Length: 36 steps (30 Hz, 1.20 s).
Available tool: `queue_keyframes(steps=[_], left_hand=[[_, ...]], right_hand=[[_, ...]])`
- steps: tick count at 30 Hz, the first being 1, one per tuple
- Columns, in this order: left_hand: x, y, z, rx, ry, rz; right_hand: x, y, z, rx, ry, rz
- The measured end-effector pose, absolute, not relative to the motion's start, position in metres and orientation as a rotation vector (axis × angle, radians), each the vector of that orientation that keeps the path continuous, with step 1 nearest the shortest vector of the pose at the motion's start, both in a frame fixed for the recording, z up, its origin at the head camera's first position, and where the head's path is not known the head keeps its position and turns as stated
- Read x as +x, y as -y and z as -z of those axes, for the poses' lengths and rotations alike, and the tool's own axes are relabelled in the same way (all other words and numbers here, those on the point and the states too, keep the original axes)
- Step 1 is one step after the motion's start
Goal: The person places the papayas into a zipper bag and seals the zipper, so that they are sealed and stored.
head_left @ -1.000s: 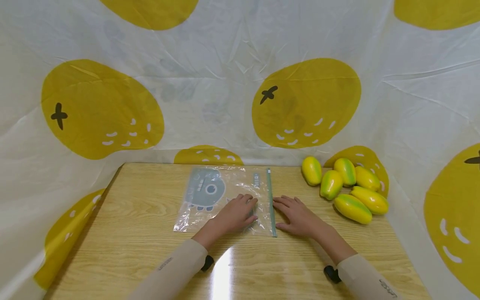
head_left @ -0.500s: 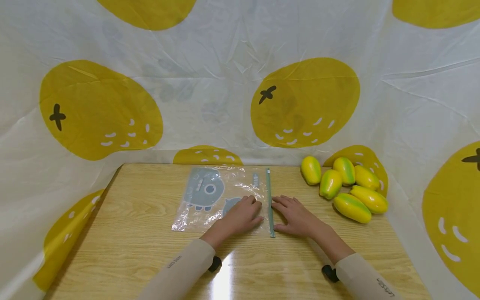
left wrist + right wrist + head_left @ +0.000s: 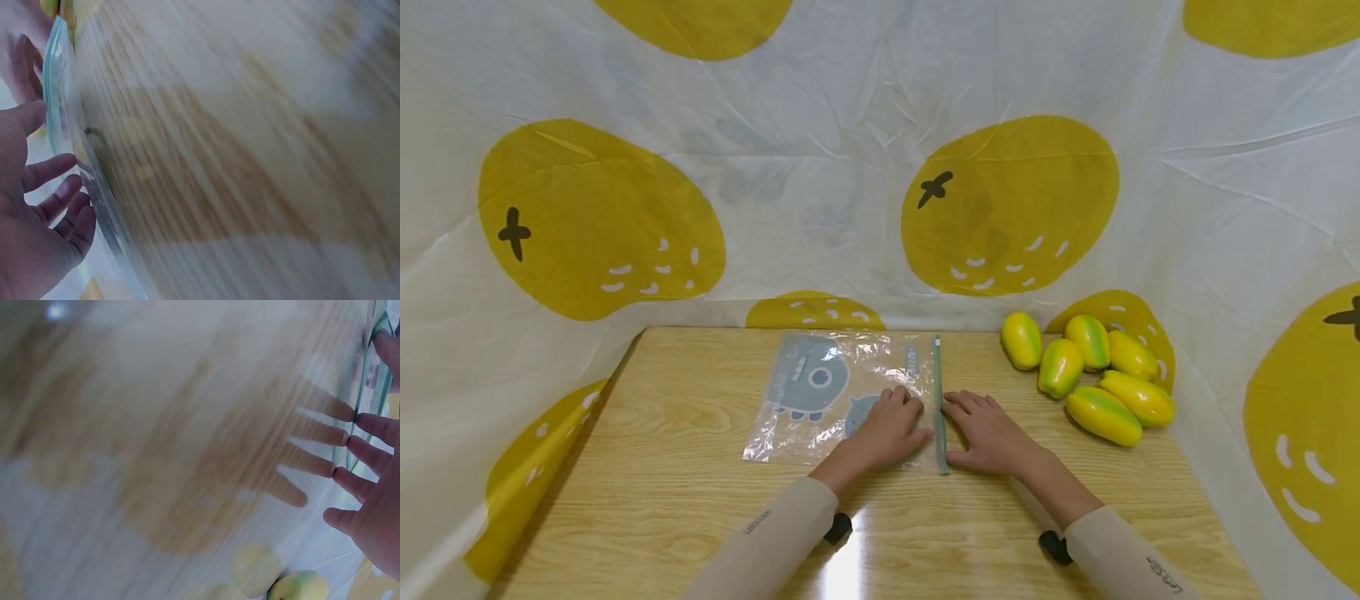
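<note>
A clear zip bag point(image 3: 880, 358) printed with blue-grey cartoon monsters lies flat on the wooden table, its green zip strip point(image 3: 938, 379) on the right side. My left hand point(image 3: 891, 429) rests its fingertips on the bag just left of that strip. In the left wrist view, the left fingers point(image 3: 59, 194) are loosely bent and touch the plastic. Just beyond the strip, my right hand point(image 3: 988, 433) has its fingers spread towards it. The right wrist view shows the right fingers point(image 3: 369, 453) nearly straight, tips down on the table along the strip, with the thumb at the strip too.
Several glossy yellow-green fruits point(image 3: 1105, 415), shaped like mangoes, are grouped at the table's back right. The wooden table point(image 3: 685, 500) is backed by a white cloth point(image 3: 820, 200) printed with large yellow fruits, which also hangs at both sides.
My left hand has slid a little to the right over the bag, closer to the zip strip, uncovering more of the lower monster print. My right hand has stayed almost in place.
</note>
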State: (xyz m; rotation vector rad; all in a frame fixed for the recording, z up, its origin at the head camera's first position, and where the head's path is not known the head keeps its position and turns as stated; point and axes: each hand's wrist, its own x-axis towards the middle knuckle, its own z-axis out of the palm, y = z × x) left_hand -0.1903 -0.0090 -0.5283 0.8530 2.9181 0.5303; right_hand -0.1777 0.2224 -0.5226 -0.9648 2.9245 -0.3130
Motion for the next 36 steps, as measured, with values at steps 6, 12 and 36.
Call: queue_keyframes(steps=[6, 12, 36], left_hand=[[-0.191, 0.006, 0.527, 0.808, -2.920, -0.569], [-0.191, -0.002, 0.530, 0.725, -2.956, -0.565], [-0.193, -0.016, 0.533, 0.595, -3.029, -0.419]], right_hand=[[-0.178, -0.220, 0.523, -0.976, -2.930, 0.290], [-0.179, -0.221, 0.524, -0.967, -2.923, 0.287], [-0.180, -0.219, 0.523, -0.948, -2.903, 0.259]])
